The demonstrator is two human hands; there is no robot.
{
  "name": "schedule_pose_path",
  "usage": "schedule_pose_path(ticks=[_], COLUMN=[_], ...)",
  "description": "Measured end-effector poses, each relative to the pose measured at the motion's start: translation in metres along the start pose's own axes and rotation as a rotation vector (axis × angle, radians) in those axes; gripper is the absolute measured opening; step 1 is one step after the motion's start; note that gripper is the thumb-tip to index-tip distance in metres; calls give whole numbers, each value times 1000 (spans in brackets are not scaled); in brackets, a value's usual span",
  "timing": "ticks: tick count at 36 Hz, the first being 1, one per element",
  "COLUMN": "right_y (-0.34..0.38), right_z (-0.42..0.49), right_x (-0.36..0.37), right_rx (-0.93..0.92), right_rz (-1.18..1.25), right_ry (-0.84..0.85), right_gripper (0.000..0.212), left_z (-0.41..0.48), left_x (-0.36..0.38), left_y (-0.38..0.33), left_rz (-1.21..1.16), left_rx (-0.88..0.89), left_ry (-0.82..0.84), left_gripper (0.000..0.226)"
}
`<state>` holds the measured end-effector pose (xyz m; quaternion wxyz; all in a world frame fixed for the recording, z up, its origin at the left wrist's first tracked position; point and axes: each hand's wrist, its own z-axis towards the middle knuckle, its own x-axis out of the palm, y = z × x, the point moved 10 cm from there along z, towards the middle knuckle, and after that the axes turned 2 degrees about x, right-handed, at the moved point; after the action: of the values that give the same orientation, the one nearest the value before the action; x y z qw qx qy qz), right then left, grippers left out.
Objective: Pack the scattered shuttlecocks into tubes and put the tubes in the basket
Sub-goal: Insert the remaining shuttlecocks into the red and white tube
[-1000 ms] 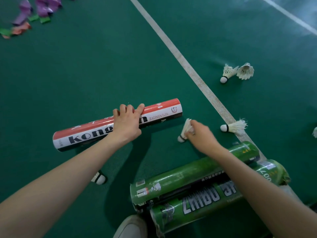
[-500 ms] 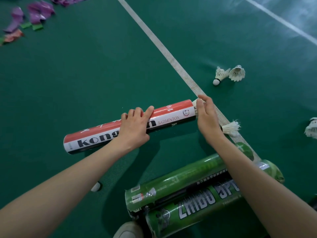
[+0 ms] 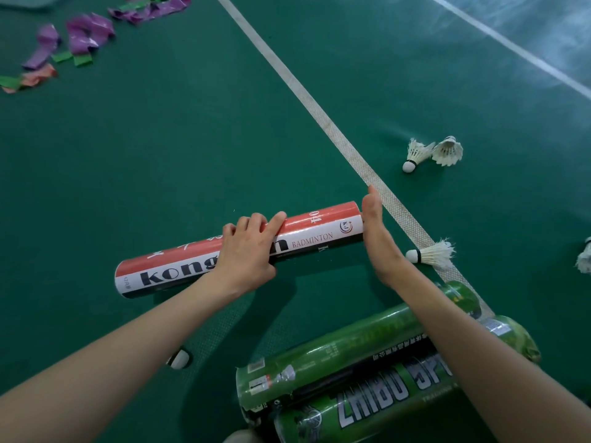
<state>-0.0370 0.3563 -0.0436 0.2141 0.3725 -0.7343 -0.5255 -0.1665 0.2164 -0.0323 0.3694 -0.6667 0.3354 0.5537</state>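
A red, white and black shuttlecock tube (image 3: 179, 273) lies on the green court floor. My left hand (image 3: 249, 251) grips it around the middle, fingers curled over the top. My right hand (image 3: 377, 231) is flat, palm pressed against the tube's right end, so the opening is hidden. A white shuttlecock (image 3: 431, 254) lies just right of my right wrist on the white line. Two more shuttlecocks (image 3: 415, 153) (image 3: 447, 151) lie together farther away. Another one (image 3: 584, 259) shows at the right edge, and a cork tip (image 3: 179, 359) peeks out under my left forearm.
Two green wrapped tubes (image 3: 335, 350) (image 3: 367, 407) lie side by side near me, under my right forearm. Purple, green and pink wrapper scraps (image 3: 80, 36) litter the far left floor. A white court line (image 3: 319, 113) runs diagonally. No basket is in view.
My right hand picked up a shuttlecock from the floor, brought it to the tube's right end, and now lies flat against that end with the shuttlecock out of sight. My left hand kept its grip.
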Motion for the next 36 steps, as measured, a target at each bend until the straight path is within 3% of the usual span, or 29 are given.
schedule_pose_path(ticks=[4, 7, 12, 15, 18, 20, 24, 31, 36], right_y=[-13, -16, 2, 8, -6, -18, -36, -53, -53], right_z=[10, 8, -13, -32, -54, -69, -88, -116, -112], right_x=[8, 19, 54, 113, 186, 224, 276, 326, 328], right_rx=[94, 74, -210, -402, -487, -534, -582, -741, -823], right_rz=[2, -114, -419, -571, -737, -821, -898, -1002, -1126], right_ry=[44, -7, -166, 0, 341, 515, 689, 768, 656], right_gripper=[100, 78, 51, 36, 30, 35, 55, 68, 52], left_z=[-7, -15, -25, -35, -54, -67, -86, -106, -101], left_x=[1, 7, 2, 4, 11, 14, 16, 4, 6], left_y=[18, 39, 81, 107, 133, 149, 174, 206, 201], left_rz=[40, 55, 90, 83, 57, 32, 13, 34, 53], left_rx=[-49, -133, -262, -315, -391, -441, -492, -561, -537], left_ry=[5, 50, 77, 112, 142, 146, 143, 119, 127], left_gripper=[89, 87, 86, 85, 86, 87, 88, 88, 88])
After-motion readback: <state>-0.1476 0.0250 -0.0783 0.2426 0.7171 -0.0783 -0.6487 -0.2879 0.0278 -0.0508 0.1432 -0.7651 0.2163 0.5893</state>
